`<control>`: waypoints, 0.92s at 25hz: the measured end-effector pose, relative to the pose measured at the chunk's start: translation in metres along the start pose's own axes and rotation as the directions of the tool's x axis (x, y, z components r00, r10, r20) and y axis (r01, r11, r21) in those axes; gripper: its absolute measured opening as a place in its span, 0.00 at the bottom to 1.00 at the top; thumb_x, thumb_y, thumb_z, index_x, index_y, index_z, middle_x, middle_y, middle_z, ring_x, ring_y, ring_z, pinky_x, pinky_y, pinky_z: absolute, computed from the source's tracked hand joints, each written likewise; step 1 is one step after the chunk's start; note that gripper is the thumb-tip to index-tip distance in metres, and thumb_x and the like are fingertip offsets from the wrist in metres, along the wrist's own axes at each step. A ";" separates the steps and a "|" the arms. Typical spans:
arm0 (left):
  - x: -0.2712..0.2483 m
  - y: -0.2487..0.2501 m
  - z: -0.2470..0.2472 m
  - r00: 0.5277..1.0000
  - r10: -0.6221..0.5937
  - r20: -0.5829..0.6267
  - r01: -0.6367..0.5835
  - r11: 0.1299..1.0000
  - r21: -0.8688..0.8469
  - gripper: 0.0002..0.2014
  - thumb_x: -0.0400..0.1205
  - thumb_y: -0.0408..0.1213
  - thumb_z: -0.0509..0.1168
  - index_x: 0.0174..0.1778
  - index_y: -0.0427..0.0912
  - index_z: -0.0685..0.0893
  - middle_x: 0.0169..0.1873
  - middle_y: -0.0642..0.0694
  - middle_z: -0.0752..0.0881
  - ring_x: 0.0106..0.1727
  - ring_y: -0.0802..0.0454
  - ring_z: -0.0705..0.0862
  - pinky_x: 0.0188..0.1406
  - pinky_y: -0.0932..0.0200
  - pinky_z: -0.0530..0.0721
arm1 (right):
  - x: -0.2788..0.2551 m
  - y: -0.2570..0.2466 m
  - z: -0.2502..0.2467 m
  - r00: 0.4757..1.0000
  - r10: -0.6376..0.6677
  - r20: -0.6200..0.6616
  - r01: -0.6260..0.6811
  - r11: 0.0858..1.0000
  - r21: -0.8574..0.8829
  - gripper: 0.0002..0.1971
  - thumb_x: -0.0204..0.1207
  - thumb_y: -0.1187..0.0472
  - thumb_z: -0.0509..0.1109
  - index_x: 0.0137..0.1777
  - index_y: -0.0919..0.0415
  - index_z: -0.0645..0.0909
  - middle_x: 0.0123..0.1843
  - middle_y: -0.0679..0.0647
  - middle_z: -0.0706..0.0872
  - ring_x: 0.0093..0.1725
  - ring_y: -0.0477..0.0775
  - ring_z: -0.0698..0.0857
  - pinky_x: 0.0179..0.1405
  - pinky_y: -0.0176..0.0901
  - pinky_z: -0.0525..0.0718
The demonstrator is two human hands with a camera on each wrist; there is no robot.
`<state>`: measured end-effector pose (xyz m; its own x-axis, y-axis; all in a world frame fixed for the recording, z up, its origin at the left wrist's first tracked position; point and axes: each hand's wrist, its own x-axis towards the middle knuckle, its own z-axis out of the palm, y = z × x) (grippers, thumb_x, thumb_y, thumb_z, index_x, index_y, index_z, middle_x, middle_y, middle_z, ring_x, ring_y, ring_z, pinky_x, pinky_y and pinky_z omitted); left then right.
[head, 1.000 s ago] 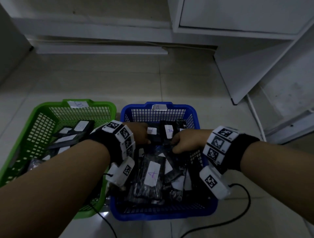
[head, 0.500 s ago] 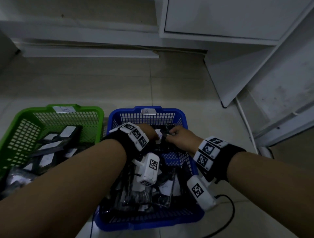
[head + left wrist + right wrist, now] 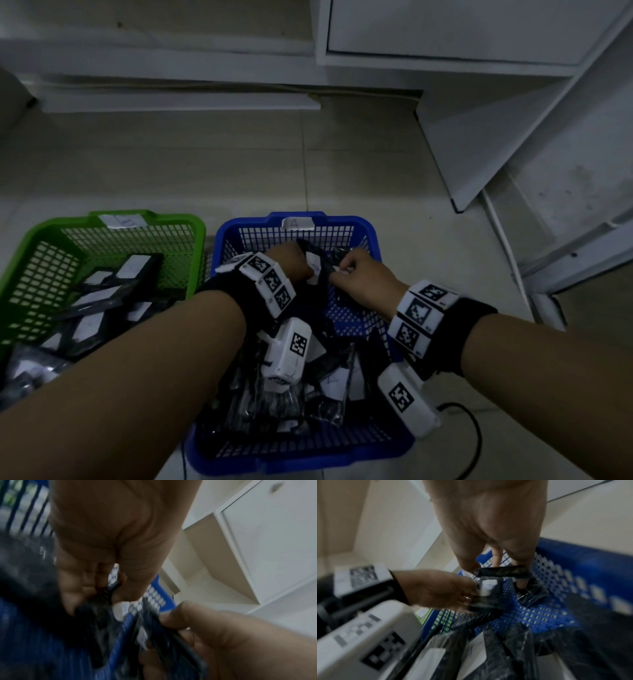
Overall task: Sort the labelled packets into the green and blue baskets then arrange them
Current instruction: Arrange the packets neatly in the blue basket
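The blue basket [image 3: 363, 222], tagged "A", holds several black packets [image 3: 329, 387] with white labels in its near half. Both hands work at its far end. My left hand [image 3: 305, 270] grips a bunch of black packets [image 3: 313, 267], held upright with a white label showing. My right hand [image 3: 342, 270] pinches another black packet [image 3: 503, 572] by its top edge, right beside the left hand [image 3: 440, 588]. The blurred left wrist view shows my left fingers [image 3: 82, 592] curled round dark packets. The green basket [image 3: 51, 226] on the left holds more labelled packets [image 3: 133, 267].
Both baskets stand side by side on a tiled floor [image 3: 205, 171]. White cabinets [image 3: 445, 31] stand behind and a leaning white panel [image 3: 479, 137] stands to the right. A black cable [image 3: 472, 428] loops on the floor by the blue basket's right front corner.
Both hands moved from the middle of the blue basket to its far end, taking packets with them and lifting them upright. Bare blue mesh now shows below the hands.
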<state>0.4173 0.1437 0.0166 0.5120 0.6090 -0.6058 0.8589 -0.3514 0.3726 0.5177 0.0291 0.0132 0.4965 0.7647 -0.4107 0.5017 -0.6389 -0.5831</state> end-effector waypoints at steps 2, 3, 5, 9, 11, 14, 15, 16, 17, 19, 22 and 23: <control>0.000 -0.010 -0.015 1.000 0.007 -0.020 -0.004 0.990 0.141 0.16 0.81 0.36 0.63 0.63 0.31 0.79 0.53 0.36 0.83 0.55 0.44 0.83 0.47 0.54 0.80 | 0.005 -0.007 0.007 0.998 -0.035 -0.047 0.036 0.999 0.023 0.14 0.75 0.53 0.70 0.47 0.62 0.72 0.41 0.53 0.78 0.45 0.55 0.77 0.30 0.39 0.70; -0.003 -0.017 -0.023 0.999 0.007 -0.046 0.001 0.983 0.183 0.16 0.82 0.35 0.62 0.63 0.31 0.79 0.51 0.37 0.82 0.53 0.45 0.82 0.45 0.54 0.79 | 0.009 -0.012 0.011 0.997 -0.043 -0.058 0.044 0.999 0.026 0.13 0.75 0.53 0.70 0.47 0.62 0.72 0.46 0.57 0.80 0.50 0.56 0.77 0.34 0.42 0.73; -0.008 -0.032 -0.036 0.996 0.015 -0.083 0.006 0.969 0.248 0.15 0.83 0.34 0.60 0.62 0.30 0.79 0.45 0.38 0.81 0.50 0.45 0.80 0.45 0.54 0.76 | 0.020 -0.020 0.022 0.998 -0.056 -0.023 0.054 0.994 -0.092 0.14 0.79 0.53 0.65 0.52 0.66 0.75 0.59 0.65 0.79 0.64 0.61 0.73 0.54 0.48 0.77; -0.013 -0.047 -0.042 0.995 0.081 -0.066 -0.056 0.944 0.325 0.14 0.84 0.32 0.57 0.64 0.35 0.78 0.60 0.37 0.80 0.59 0.41 0.79 0.51 0.54 0.76 | 0.030 -0.015 0.033 0.986 -0.164 0.030 0.164 0.918 -0.361 0.17 0.84 0.55 0.59 0.62 0.67 0.81 0.68 0.65 0.71 0.68 0.65 0.71 0.70 0.47 0.71; -0.012 -0.050 -0.039 0.989 0.107 -0.103 -0.062 0.927 0.369 0.14 0.84 0.32 0.57 0.65 0.38 0.79 0.67 0.36 0.74 0.64 0.40 0.76 0.60 0.50 0.77 | 0.024 -0.010 0.030 0.940 -0.317 0.123 0.339 0.847 -0.410 0.14 0.81 0.59 0.60 0.60 0.61 0.83 0.65 0.61 0.72 0.65 0.64 0.72 0.66 0.49 0.73; -0.006 -0.051 -0.037 0.985 0.157 -0.070 -0.109 0.885 0.452 0.14 0.84 0.33 0.57 0.65 0.38 0.80 0.66 0.37 0.76 0.66 0.42 0.76 0.65 0.49 0.78 | 0.014 -0.007 0.028 0.853 -0.324 0.409 0.515 0.646 -0.563 0.14 0.80 0.58 0.63 0.61 0.55 0.85 0.70 0.56 0.70 0.67 0.63 0.68 0.65 0.54 0.74; -0.004 -0.052 -0.037 0.983 0.177 -0.043 -0.137 0.872 0.470 0.14 0.84 0.33 0.58 0.64 0.36 0.80 0.65 0.37 0.78 0.65 0.42 0.76 0.66 0.49 0.78 | 0.013 -0.006 0.030 0.848 -0.292 0.442 0.523 0.600 -0.605 0.15 0.80 0.59 0.63 0.63 0.56 0.84 0.73 0.56 0.68 0.69 0.63 0.67 0.66 0.55 0.74; -0.002 -0.052 -0.036 0.980 0.196 -0.027 -0.159 0.864 0.477 0.14 0.83 0.34 0.59 0.63 0.35 0.81 0.63 0.37 0.80 0.64 0.42 0.78 0.65 0.49 0.79 | 0.013 -0.005 0.032 0.849 -0.274 0.451 0.520 0.578 -0.628 0.16 0.80 0.59 0.63 0.66 0.56 0.82 0.75 0.56 0.67 0.71 0.63 0.66 0.67 0.56 0.73; 0.000 -0.052 -0.036 0.980 0.201 -0.012 -0.171 0.865 0.472 0.15 0.82 0.35 0.62 0.63 0.35 0.81 0.63 0.37 0.81 0.63 0.42 0.79 0.64 0.49 0.80 | 0.015 -0.002 0.033 0.851 -0.262 0.456 0.516 0.580 -0.630 0.17 0.80 0.59 0.63 0.67 0.57 0.81 0.76 0.56 0.66 0.72 0.63 0.66 0.69 0.56 0.72; 0.000 -0.051 -0.032 0.975 0.220 0.022 -0.204 0.854 0.478 0.18 0.78 0.36 0.68 0.64 0.36 0.79 0.63 0.39 0.79 0.62 0.41 0.80 0.63 0.49 0.81 | 0.017 0.000 0.032 0.841 -0.274 0.466 0.527 0.607 -0.595 0.17 0.80 0.59 0.64 0.67 0.58 0.81 0.75 0.58 0.68 0.72 0.63 0.68 0.70 0.53 0.71; 0.002 -0.049 -0.027 0.965 0.258 0.043 -0.235 0.788 0.569 0.20 0.80 0.34 0.65 0.68 0.36 0.74 0.67 0.37 0.73 0.66 0.37 0.77 0.65 0.46 0.78 | 0.020 -0.002 0.023 0.869 -0.322 0.375 0.493 0.618 -0.612 0.16 0.81 0.60 0.62 0.64 0.61 0.84 0.72 0.61 0.72 0.70 0.65 0.68 0.70 0.49 0.68; 0.004 -0.048 -0.027 0.961 0.272 0.050 -0.247 0.757 0.605 0.19 0.81 0.34 0.63 0.68 0.36 0.73 0.68 0.36 0.72 0.67 0.37 0.76 0.66 0.45 0.77 | 0.020 -0.003 0.020 0.890 -0.300 0.343 0.455 0.614 -0.645 0.16 0.81 0.60 0.61 0.64 0.62 0.83 0.72 0.61 0.71 0.70 0.65 0.67 0.70 0.49 0.65</control>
<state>0.3778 0.1817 0.0152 0.7267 0.4535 -0.5160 0.5327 -0.8462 0.0065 0.5121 0.0479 -0.0074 0.0485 0.9011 -0.4309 0.9909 -0.0976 -0.0927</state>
